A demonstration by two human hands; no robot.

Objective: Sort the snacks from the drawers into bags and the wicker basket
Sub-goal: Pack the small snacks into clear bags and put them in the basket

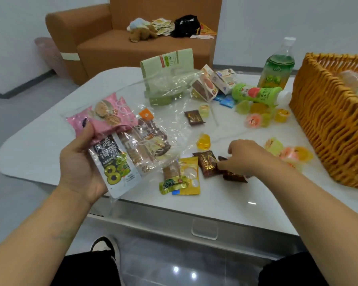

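My left hand (82, 162) grips a clear plastic bag (132, 131) holding a pink snack pack, a dark pack with green print and brown wafer packs, lifted over the white table (39, 145). My right hand (246, 156) pinches a small brown chocolate packet (234, 176) lying on the table. Beside it lies another brown chocolate packet (207, 163), a yellow packet (189, 176) and a green-gold packet (172, 183). The wicker basket (329, 124) stands at the right with a bag inside.
Jelly cups (256, 116) lie scattered mid-table, with a lying green bottle (258, 94), an upright bottle (277, 67), small boxes (213, 83) and a second clear bag with a green box (167, 65). A brown sofa (132, 42) stands behind. A closed drawer (205, 228) sits below the table edge.
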